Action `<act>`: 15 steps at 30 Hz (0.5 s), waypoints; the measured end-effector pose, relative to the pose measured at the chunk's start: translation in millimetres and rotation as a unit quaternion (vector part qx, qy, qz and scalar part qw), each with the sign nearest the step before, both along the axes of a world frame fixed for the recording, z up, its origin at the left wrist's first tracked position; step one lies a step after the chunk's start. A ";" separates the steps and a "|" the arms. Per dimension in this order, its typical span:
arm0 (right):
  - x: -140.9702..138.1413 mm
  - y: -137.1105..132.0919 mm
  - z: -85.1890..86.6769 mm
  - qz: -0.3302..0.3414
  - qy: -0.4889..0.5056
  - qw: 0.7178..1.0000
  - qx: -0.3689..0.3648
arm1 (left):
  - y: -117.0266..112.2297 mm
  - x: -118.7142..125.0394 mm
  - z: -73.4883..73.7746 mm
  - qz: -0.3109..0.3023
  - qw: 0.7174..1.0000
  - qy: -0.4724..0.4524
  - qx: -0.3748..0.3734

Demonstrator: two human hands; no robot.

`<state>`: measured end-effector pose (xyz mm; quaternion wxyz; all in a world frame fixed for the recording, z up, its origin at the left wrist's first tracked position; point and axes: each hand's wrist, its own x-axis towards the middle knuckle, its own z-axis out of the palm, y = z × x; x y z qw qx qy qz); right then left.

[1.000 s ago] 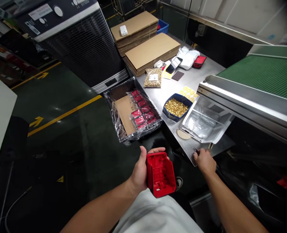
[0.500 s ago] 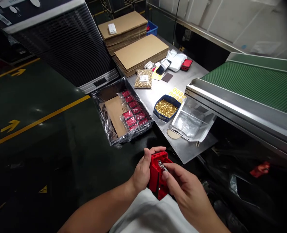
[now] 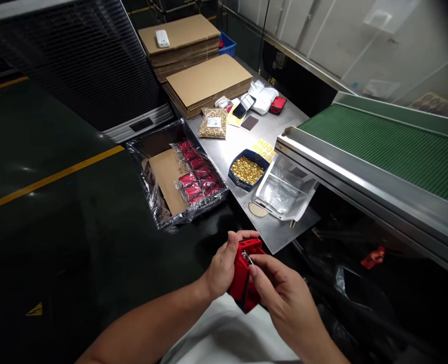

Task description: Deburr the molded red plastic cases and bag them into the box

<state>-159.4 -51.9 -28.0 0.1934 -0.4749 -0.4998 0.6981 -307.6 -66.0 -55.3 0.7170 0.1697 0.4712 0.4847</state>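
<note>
My left hand (image 3: 223, 265) is wrapped round the left side of a red plastic case (image 3: 240, 275), which is tilted close to my body with its hollow inside facing my right. Between thumb and forefinger, my right hand (image 3: 280, 285) pinches a small shiny metal part (image 3: 246, 257) at the upper opening of the case. The exact kind of metal part is too small to make out. My right fingers hide part of the case's inside.
A plastic-lined box (image 3: 159, 202) holds several wrapped red items. On the metal table (image 3: 273, 235) are a blue bin (image 3: 232, 180) of small gold pieces, a white tray (image 3: 303, 205), a bag of gold pieces (image 3: 212, 129), a phone (image 3: 244, 106) and cardboard sheets (image 3: 209, 81). A green conveyor (image 3: 391, 149) runs at right.
The surroundings have shifted left as my view turned right. The metal part sits slightly left and closer against the case. Both hands keep their holds.
</note>
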 end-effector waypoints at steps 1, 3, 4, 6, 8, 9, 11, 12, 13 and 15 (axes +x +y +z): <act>0.8 0.3 -0.1 -0.004 -0.003 1.000 0.000 | 0.5 0.5 -0.4 -0.003 1.000 -0.005 0.001; 1.7 0.6 0.4 -0.010 -0.010 1.000 0.002 | 1.2 1.1 -0.6 -0.011 1.000 -0.008 0.005; 1.8 0.5 1.1 -0.012 -0.013 1.000 0.003 | 1.5 1.3 -0.5 -0.016 1.000 -0.005 0.010; 1.5 0.0 3.0 -0.010 -0.016 1.000 0.003 | 1.8 1.3 0.4 -0.026 1.000 0.005 0.016; 1.5 -0.4 4.7 -0.007 -0.018 1.000 0.010 | 2.1 1.7 1.5 -0.031 0.999 0.013 0.020; 2.1 -0.5 5.4 -0.008 -0.019 1.000 0.016 | 2.2 2.0 1.9 -0.031 0.999 0.018 0.022; 4.6 0.2 6.5 -0.013 -0.028 0.999 0.035 | 2.4 3.1 1.9 -0.028 0.999 0.026 0.020; 6.7 1.1 7.0 -0.017 -0.037 0.998 0.048 | 2.5 3.8 1.5 -0.024 0.999 0.022 0.016; 9.0 2.4 7.6 -0.018 -0.051 0.997 0.063 | 2.5 4.6 1.0 -0.021 1.000 0.012 0.010; 13.7 5.9 9.4 -0.006 -0.088 0.990 0.107 | 2.4 6.2 -0.1 -0.020 1.000 -0.018 -0.009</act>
